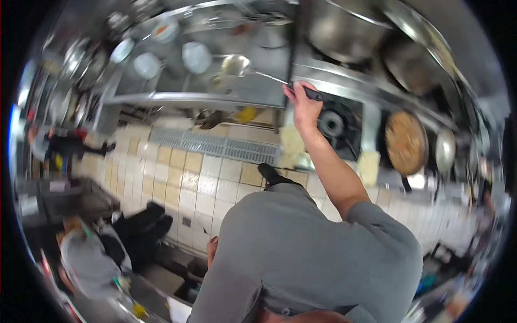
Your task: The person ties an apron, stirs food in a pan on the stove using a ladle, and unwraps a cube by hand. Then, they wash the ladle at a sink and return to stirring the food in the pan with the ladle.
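My right hand (304,107) is wrapped around the black handle (312,95) of a ladle (236,65). Its thin metal shaft points left, and the round shiny bowl is over the steel counter (215,98), close to a white bowl (196,57). Whether the ladle's bowl touches the counter or holds anything, I cannot tell. Just below my wrist is a stove burner (333,125) with a black grate. My left hand (212,250) hangs low at my left side, mostly covered by my body, so its fingers are hard to make out.
More white bowls (146,65) stand on the counter. Right of the burner are a pan of brownish food (406,142), a folded cloth (369,168) and large pots (344,32). A floor grate (215,146) crosses the tiles. Two people (94,264) (64,145) are at the left.
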Demonstrator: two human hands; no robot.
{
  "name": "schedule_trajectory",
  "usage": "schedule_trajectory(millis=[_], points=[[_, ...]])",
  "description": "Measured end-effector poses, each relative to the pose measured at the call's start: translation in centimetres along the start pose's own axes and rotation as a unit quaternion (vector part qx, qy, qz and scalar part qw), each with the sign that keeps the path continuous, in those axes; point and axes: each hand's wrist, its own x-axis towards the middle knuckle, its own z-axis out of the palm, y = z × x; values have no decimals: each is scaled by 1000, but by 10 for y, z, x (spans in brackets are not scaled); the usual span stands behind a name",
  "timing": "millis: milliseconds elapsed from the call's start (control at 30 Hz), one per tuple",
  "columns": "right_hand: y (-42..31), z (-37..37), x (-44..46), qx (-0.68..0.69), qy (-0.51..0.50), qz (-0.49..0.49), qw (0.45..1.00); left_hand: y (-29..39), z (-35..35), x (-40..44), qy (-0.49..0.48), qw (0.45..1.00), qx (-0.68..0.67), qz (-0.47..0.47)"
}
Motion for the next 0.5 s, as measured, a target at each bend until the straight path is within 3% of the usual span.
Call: schedule_trajectory(millis=[133,200,300,333,433,500], points=[[-125,-94,-50,-19,68,-78,994,23,-32,34,-109,977,-141,120],[-195,-139,-79,-71,116,-133,982,51,-35,41,-112,982,-82,129],[-294,-213,-121,-80,183,-190,961,85,-30,50,-154,969,-191,-9],[-321,-239,-133,-136,199,-206,948,120,-23,13,-70,990,-119,-25],[-374,-318,-155,-270,241,-240,901,158,2,-11,-89,989,-120,20],[-389,-351,-165,-348,253,-257,865,186,23,-31,-91,988,-37,121]])
